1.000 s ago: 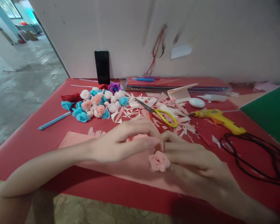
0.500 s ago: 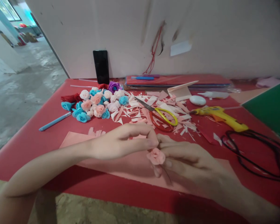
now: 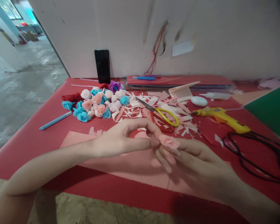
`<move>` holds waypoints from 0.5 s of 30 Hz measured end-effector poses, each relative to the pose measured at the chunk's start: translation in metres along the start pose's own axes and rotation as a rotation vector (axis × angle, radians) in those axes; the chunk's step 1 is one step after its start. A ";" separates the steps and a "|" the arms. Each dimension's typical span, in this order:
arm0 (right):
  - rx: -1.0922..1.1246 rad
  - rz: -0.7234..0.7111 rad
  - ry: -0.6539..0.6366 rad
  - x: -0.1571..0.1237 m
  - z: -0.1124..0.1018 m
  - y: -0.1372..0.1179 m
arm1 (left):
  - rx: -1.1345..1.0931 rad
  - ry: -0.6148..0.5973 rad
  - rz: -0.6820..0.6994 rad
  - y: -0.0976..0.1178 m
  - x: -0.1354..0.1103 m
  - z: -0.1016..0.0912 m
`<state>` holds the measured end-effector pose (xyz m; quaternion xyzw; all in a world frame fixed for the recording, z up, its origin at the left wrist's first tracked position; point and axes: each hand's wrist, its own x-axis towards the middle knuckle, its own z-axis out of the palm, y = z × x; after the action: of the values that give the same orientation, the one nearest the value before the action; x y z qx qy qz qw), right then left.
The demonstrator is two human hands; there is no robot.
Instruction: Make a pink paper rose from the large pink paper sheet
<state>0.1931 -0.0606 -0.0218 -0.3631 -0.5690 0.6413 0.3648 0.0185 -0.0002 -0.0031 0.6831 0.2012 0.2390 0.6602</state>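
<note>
A small pink paper rose (image 3: 169,142) is between my two hands, above a pink paper sheet (image 3: 130,168). My right hand (image 3: 196,155) is closed on it, the thumb and fingers at its base. My left hand (image 3: 128,138) comes in from the left, thumb and forefinger pinched together at the flower's left edge. The fingers partly hide the lower part of the rose. Just beyond the hands, scissors (image 3: 166,116) with one yellow and one red handle lie on pink and white paper scraps (image 3: 123,113).
Several paper roses (image 3: 100,109) in pink, white, blue, red and purple are heaped at the left, with a blue pen (image 3: 56,120) beside them. A black phone (image 3: 102,67) leans on the wall. At the right lie a yellow glue gun (image 3: 224,119) and its black cord (image 3: 239,155).
The rose has shifted right and slightly up in my right hand and tilted to show more of its side. My left fingertips have moved to its left edge.
</note>
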 end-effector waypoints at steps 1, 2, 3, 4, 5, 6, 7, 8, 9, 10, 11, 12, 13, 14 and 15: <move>0.036 -0.029 0.001 0.001 0.000 0.000 | -0.003 0.026 0.033 -0.001 0.000 0.000; 0.078 -0.060 -0.003 0.001 0.000 0.001 | -0.013 0.049 0.061 -0.003 0.000 0.001; 0.124 -0.089 -0.011 0.001 0.000 0.002 | -0.027 0.068 0.089 -0.006 0.000 0.001; 0.171 -0.104 -0.011 0.001 0.000 0.003 | -0.042 0.085 0.116 -0.008 0.000 0.002; 0.219 -0.105 -0.002 0.001 0.000 0.005 | -0.054 0.102 0.139 -0.010 0.000 0.003; 0.264 -0.092 0.014 0.001 0.001 0.006 | -0.066 0.123 0.157 -0.013 0.000 0.004; 0.308 -0.071 0.039 0.001 0.001 0.008 | -0.080 0.145 0.169 -0.015 0.000 0.005; 0.352 -0.051 0.069 0.001 0.003 0.009 | -0.095 0.168 0.174 -0.016 0.000 0.007; 0.389 -0.030 0.097 0.002 0.004 0.010 | -0.118 0.191 0.177 -0.017 0.000 0.008; 0.419 -0.011 0.119 0.002 0.005 0.011 | -0.147 0.210 0.169 -0.018 0.000 0.010; 0.440 0.002 0.131 0.003 0.007 0.012 | -0.187 0.220 0.152 -0.018 0.000 0.011; 0.454 0.012 0.139 0.004 0.008 0.014 | -0.236 0.221 0.126 -0.018 0.000 0.013; 0.463 0.021 0.140 0.004 0.009 0.015 | -0.289 0.215 0.094 -0.017 0.000 0.014; 0.467 0.029 0.137 0.005 0.009 0.015 | -0.340 0.209 0.064 -0.017 0.000 0.015; 0.471 0.036 0.133 0.005 0.010 0.016 | -0.384 0.203 0.035 -0.017 0.000 0.016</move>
<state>0.1811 -0.0617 -0.0374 -0.3195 -0.3718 0.7374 0.4648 0.0292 -0.0121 -0.0202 0.5207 0.2054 0.3519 0.7503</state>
